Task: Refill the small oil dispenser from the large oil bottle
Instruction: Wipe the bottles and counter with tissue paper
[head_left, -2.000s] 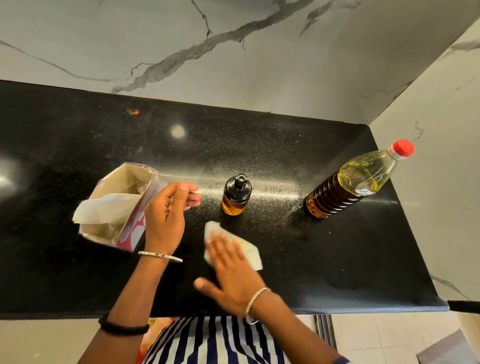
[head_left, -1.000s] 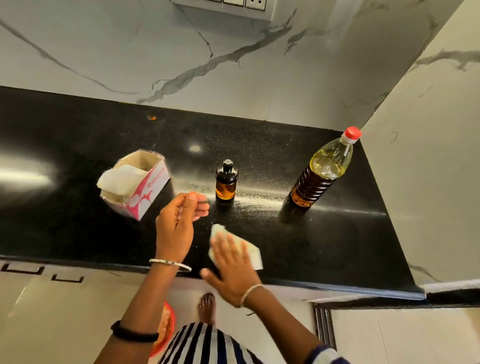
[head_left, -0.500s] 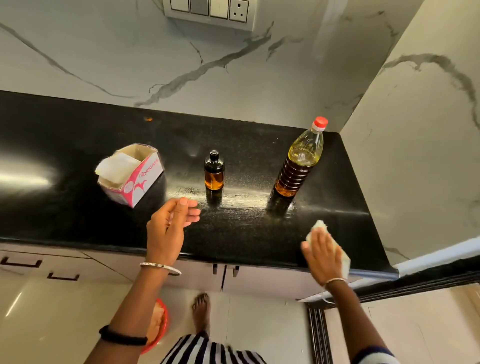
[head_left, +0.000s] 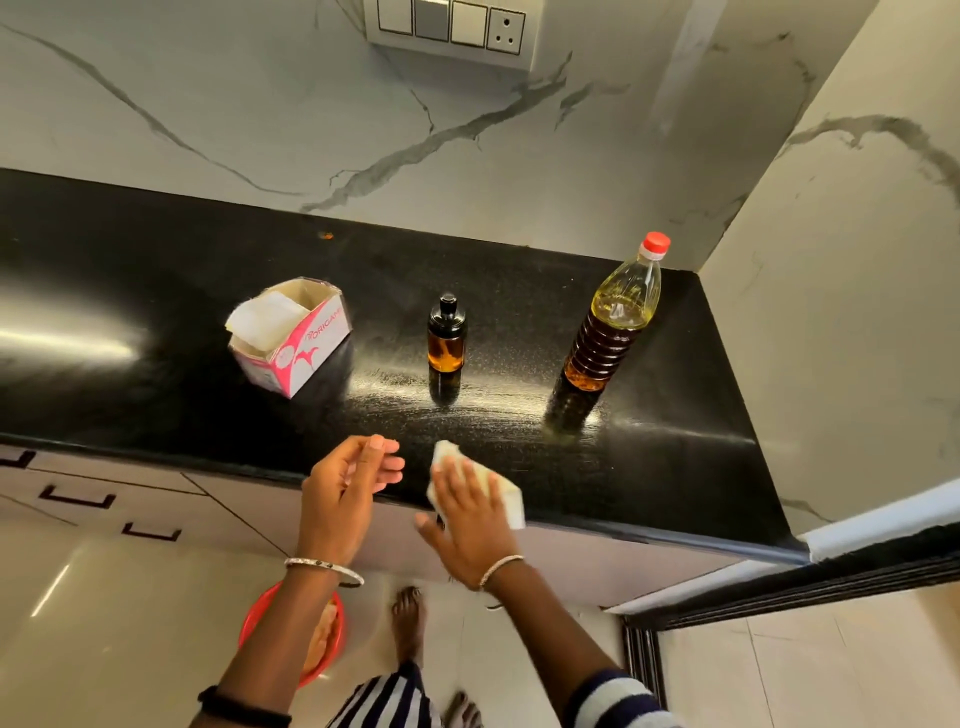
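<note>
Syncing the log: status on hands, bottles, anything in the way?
Left hand open. Right hand flat on tissue, counter edge. Dispenser, oil bottle upright, capped, untouched. Tissue box off left, apart.

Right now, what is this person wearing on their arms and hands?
No gloves. The left hand wears a silver bangle at the wrist and a black band higher up the forearm. The right hand wears a thinner bangle at the wrist; a navy-and-white striped sleeve starts near the elbow.

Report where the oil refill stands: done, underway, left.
Done, apparently: the small dispenser holds amber oil with its black top on, and the large oil bottle stands capped. Underway: the right hand presses a tissue on the counter edge; the left hand is free. Left: likely wiping up.
</note>
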